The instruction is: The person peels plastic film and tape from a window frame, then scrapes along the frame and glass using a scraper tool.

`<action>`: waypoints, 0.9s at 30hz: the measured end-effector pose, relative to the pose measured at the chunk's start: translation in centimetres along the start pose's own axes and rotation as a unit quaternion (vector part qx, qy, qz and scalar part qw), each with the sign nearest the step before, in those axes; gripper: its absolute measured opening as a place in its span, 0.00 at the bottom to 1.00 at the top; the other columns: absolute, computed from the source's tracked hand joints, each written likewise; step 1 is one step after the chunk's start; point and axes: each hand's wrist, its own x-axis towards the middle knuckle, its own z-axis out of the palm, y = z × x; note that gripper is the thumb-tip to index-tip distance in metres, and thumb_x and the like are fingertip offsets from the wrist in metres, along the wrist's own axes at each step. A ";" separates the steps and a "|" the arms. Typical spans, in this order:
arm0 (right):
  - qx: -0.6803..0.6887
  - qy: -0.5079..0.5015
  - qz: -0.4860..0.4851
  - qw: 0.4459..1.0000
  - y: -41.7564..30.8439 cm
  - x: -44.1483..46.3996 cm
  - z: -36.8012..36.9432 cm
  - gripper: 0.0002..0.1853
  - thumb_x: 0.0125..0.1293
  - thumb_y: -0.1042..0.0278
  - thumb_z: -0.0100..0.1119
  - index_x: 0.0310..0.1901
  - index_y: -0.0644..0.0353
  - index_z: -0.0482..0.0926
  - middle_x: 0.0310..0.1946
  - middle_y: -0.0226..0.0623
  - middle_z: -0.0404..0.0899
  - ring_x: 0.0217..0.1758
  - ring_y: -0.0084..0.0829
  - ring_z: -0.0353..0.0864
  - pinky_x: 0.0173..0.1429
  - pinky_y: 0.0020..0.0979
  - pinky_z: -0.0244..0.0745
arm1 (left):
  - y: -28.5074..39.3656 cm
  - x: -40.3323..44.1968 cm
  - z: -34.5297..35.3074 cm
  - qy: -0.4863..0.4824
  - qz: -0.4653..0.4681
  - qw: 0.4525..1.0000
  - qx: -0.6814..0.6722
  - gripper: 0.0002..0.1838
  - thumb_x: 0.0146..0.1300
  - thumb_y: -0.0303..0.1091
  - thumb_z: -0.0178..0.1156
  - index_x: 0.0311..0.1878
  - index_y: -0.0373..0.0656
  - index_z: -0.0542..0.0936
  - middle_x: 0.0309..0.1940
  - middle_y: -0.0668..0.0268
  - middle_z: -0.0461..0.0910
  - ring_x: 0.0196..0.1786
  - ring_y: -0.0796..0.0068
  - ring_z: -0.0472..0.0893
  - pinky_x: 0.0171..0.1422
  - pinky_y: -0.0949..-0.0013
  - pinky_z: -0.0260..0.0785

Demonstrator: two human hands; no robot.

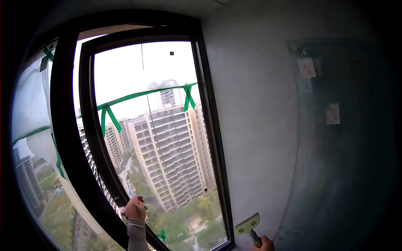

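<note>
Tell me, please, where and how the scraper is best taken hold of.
By the scraper's handle, probably from the picture's lower right, where the right hand grips it: the handle slopes down from the wide head, whose long edge faces away from that hand.

Dk sash [212, 125] carries the pane [125, 71]; on pane (which face, can't tell): long green tape strip [125, 99] across upper half, w/ 2 short tape legs [114, 120] below its L end & crossed tape [186, 102] nr its R end. Sm. upper dk square [171, 53], lower dk square [205, 190] too, + green bit [162, 235] at btm. To R, grey wall [247, 125] backs dk sheet [335, 167] bearing paper notes: upper note [306, 67], lower note [333, 113].
</note>
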 end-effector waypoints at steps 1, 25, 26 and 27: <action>-0.018 0.023 0.006 1.000 0.2 0.3 -0.2 0.13 0.47 0.66 0.61 0.24 0.59 0.65 0.16 0.48 0.65 0.22 0.53 0.64 0.26 0.44 0.58 | -0.1 0.0 -0.1 -0.003 -0.001 1.000 0.001 0.07 0.52 0.26 0.50 0.30 0.41 0.78 0.23 0.62 0.79 0.30 0.63 0.80 0.36 0.66 0.70; -0.104 -0.022 -0.073 0.992 -0.3 8.6 3.0 0.10 0.45 0.74 0.58 0.28 0.61 0.66 0.29 0.47 0.69 0.33 0.49 0.71 0.36 0.44 0.69 | 10.0 9.8 2.5 0.046 0.149 0.987 -0.035 0.03 0.53 0.27 0.59 0.32 0.41 0.79 0.28 0.60 0.76 0.29 0.63 0.78 0.32 0.66 0.68; -0.086 0.024 -0.100 0.991 0.6 9.6 3.9 0.11 0.45 0.75 0.58 0.28 0.62 0.65 0.31 0.47 0.68 0.35 0.49 0.71 0.38 0.44 0.69 | 12.2 11.8 3.0 0.065 0.185 0.979 -0.063 0.03 0.52 0.26 0.60 0.32 0.41 0.79 0.29 0.61 0.76 0.31 0.63 0.78 0.33 0.67 0.68; -0.067 0.070 -0.128 0.987 1.0 10.5 4.6 0.11 0.45 0.77 0.57 0.29 0.62 0.65 0.33 0.48 0.68 0.37 0.49 0.71 0.39 0.43 0.69 | 14.5 14.1 3.4 0.088 0.251 0.961 -0.073 0.03 0.52 0.25 0.60 0.31 0.41 0.78 0.29 0.62 0.76 0.31 0.62 0.78 0.34 0.67 0.69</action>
